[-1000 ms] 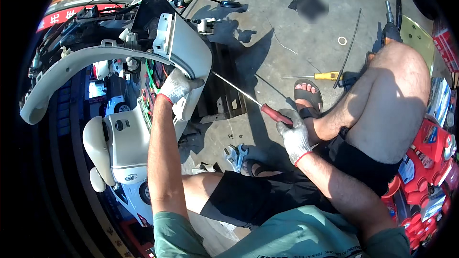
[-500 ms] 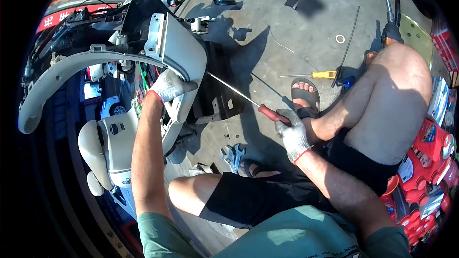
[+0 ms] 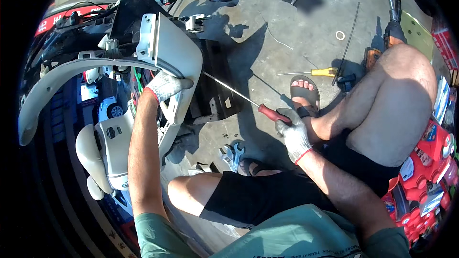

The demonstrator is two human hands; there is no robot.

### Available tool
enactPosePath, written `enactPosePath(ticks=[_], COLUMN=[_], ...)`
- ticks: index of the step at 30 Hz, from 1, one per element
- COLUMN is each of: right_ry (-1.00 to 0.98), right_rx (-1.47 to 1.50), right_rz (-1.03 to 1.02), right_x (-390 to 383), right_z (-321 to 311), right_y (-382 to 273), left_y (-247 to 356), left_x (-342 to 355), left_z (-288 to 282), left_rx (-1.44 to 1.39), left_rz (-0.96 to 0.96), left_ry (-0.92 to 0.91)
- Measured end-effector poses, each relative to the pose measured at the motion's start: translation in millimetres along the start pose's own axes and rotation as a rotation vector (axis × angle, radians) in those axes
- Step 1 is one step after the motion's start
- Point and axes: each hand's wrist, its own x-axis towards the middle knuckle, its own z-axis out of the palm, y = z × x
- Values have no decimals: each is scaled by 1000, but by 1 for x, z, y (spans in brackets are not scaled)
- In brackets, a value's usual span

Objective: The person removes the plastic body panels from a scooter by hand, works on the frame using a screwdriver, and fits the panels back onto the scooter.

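Note:
My left hand [image 3: 167,85], in a white-and-grey glove, grips the inner edge of a pale plastic panel [image 3: 184,67], where a curved trim strip [image 3: 67,77] joins it. My right hand [image 3: 294,134], gloved too, is closed on the red handle of a long screwdriver [image 3: 271,113]; its thin shaft reaches up-left to the panel's right edge, where the tip is hard to make out. Coloured wires [image 3: 139,83] show behind my left hand. Below them sits a pale moulded body section [image 3: 114,148]. A dark metal frame [image 3: 217,105] stands behind the panel.
Wrenches [image 3: 232,155] lie by my sandalled foot. A yellow screwdriver [image 3: 322,72], a black rod [image 3: 349,43] and a pale ring [image 3: 340,35] lie on the concrete floor [image 3: 267,9]. A power drill [image 3: 394,33] is beside my right knee, and several red containers [image 3: 420,162] stand at the right.
The panel, trim and my left hand have shifted leftward, the trim's far end sinking lower. My right hand and screwdriver have moved only slightly left, still at the same angle.

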Motion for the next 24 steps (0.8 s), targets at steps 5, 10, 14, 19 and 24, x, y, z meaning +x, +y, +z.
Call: enactPosePath(ticks=[5, 10, 14, 19, 24], right_ry=[0, -69, 11, -122, -8], right_rx=[60, 317, 447, 488, 441], right_rz=[78, 313, 286, 438, 298], right_x=[-5, -5, -14, -2, -15], right_z=[0, -9, 1, -17, 0], right_y=[-7, -13, -13, -6, -12], left_y=[-3, -5, -5, -15, -22], left_x=[4, 8, 10, 16, 17], left_z=[-4, -5, -3, -2, 2], left_rx=[-4, -26, -52, -58, -34], left_rz=[-62, -83, -110, -95, -100], left_ry=[-99, -94, -122, -129, -111])
